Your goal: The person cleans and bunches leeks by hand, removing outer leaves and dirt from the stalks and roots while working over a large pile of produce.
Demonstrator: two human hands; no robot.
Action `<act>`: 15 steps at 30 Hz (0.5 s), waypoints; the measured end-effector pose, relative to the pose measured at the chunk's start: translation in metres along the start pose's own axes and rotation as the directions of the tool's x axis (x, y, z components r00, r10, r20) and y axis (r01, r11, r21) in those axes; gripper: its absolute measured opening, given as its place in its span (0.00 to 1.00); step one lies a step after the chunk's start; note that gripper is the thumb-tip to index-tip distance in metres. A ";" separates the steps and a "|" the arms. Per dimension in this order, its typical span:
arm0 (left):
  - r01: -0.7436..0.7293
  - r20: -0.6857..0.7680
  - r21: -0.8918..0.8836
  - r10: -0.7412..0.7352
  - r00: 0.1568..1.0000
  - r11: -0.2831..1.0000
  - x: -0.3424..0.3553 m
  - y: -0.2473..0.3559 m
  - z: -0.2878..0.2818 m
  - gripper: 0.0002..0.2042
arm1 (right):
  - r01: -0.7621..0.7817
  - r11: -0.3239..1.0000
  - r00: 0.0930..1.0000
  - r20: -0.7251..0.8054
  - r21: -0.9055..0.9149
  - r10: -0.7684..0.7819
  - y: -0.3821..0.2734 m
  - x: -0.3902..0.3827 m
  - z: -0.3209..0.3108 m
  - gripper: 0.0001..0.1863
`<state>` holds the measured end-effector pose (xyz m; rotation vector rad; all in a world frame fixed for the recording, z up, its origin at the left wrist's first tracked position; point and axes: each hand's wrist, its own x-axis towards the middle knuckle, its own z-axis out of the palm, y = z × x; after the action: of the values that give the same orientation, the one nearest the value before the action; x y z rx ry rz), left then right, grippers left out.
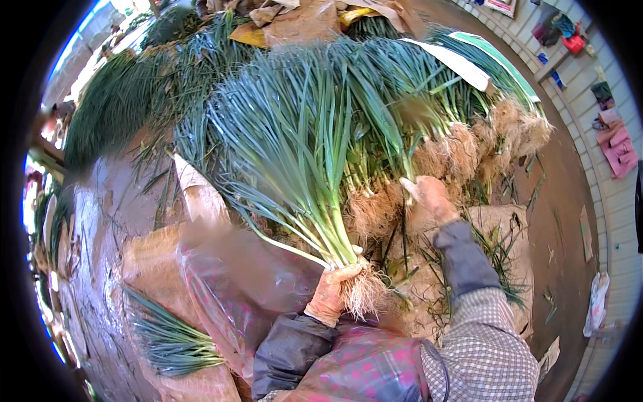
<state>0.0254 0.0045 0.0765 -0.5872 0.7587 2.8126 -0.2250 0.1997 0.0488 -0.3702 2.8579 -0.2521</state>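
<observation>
My left hand (pixel 329 295) is closed round the pale lower stems of a bunch of green onions (pixel 331 201). The roots hang out past my fingers, and the long leaves fan up and away from me. My right hand (pixel 432 199) is at the near edge of a large heap of green onions (pixel 382 74), with thumb and fingers closed on the base of one stalk. Bushy brown roots (pixel 462 151) of the heap lie just beyond that hand. Its other fingers are partly hidden.
A smaller bunch of green onions (pixel 177 335) lies on brown sacking at the lower left. Torn leaves litter a sack (pixel 502 234) to my right. Patterned plastic sheeting (pixel 365 365) covers my lap. A ribbed wall (pixel 583 87) with hanging items runs along the right.
</observation>
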 end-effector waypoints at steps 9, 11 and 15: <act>0.009 0.106 0.127 -0.022 0.994 0.992 0.025 -0.029 -0.003 0.17 | 0.276 0.957 0.931 -0.271 0.093 -0.242 -0.061 -0.099 0.065 0.26; 0.013 0.074 0.158 -0.025 0.997 0.987 0.015 -0.024 -0.007 0.16 | 0.474 0.760 0.829 -0.515 0.444 -0.217 -0.062 -0.116 0.080 0.23; 0.001 -0.013 -0.013 -0.001 1.000 1.000 0.001 -0.016 -0.007 0.17 | 0.006 0.318 0.991 -0.047 0.948 0.123 -0.087 -0.129 0.081 0.25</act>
<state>0.0313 0.0151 0.0634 -0.6080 0.7425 2.8176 -0.0624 0.1410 0.0173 0.0285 2.2023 -1.8771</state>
